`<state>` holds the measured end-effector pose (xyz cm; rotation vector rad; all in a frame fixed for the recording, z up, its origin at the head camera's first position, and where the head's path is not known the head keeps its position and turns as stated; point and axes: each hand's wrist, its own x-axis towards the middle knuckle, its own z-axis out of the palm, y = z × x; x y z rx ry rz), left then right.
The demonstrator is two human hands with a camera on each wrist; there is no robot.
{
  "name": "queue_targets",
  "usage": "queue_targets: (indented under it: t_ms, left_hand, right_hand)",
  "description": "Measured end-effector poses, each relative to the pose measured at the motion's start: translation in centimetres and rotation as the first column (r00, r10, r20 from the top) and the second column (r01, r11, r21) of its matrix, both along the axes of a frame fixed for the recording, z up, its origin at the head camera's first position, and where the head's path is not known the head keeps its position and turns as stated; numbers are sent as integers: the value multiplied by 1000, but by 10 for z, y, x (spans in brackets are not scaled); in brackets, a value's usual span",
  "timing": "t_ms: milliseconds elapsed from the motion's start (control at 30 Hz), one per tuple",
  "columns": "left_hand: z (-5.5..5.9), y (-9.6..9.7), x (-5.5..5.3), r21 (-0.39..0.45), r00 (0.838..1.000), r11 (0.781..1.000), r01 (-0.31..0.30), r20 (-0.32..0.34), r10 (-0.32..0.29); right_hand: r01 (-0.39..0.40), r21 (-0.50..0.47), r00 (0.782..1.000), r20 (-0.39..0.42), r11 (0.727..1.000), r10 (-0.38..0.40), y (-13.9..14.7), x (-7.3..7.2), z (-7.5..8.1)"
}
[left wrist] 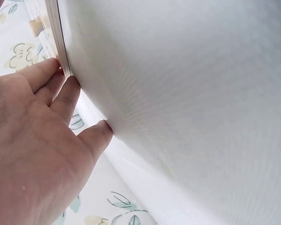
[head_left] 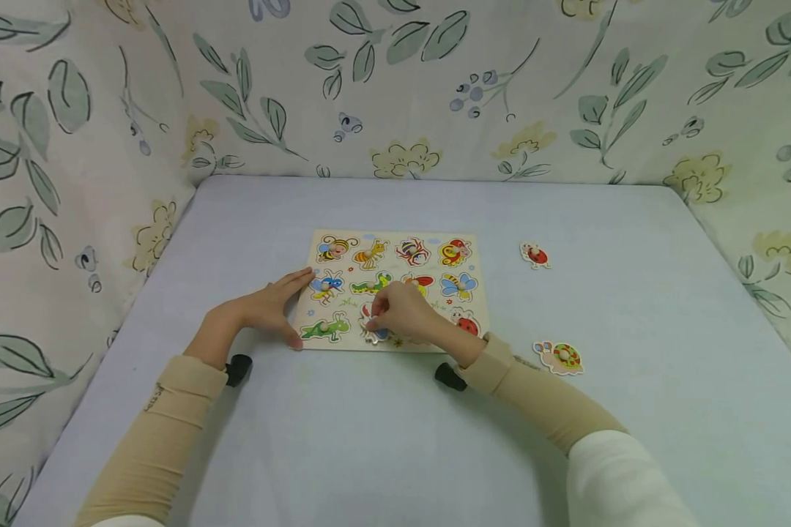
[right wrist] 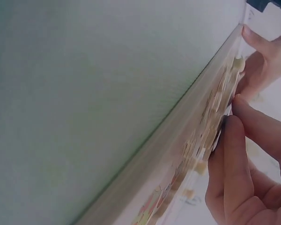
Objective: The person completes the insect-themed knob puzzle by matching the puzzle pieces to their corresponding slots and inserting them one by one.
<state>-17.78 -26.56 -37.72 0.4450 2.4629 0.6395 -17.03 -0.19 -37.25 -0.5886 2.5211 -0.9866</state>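
Note:
A wooden insect puzzle board [head_left: 343, 347] lies flat on the cloth, most of its spots filled with bright bug pieces. My right hand [head_left: 405, 315] is over its bottom row and pinches a puzzle piece [head_left: 373, 334] with red and blue parts; the fingers partly hide it. In the right wrist view, the right hand's fingertips [right wrist: 234, 122] are right at the board's top face. With fingers extended, my left hand [head_left: 264, 307] touches the board's left edge, thumb at the near corner. The left wrist view shows the left hand [left wrist: 33, 131] against the board's side [left wrist: 60, 37].
Right of the board, a ladybug piece [head_left: 536, 255] lies toward the back and a snail piece [head_left: 560, 358] nearer, close to the right sleeve [head_left: 540, 395]. Pale cloth [head_left: 343, 439] covers the table. Flower-patterned fabric [head_left: 395, 95] rises behind and at both sides.

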Motion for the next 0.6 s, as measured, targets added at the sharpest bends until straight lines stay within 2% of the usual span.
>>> queue_targets:
  t_ms: [600]
  left_hand:
    - [0, 1, 0, -6, 1000, 1000, 0, 0, 0]
  right_hand:
    - [2, 65, 1000, 11, 998, -3, -8, -7, -2]
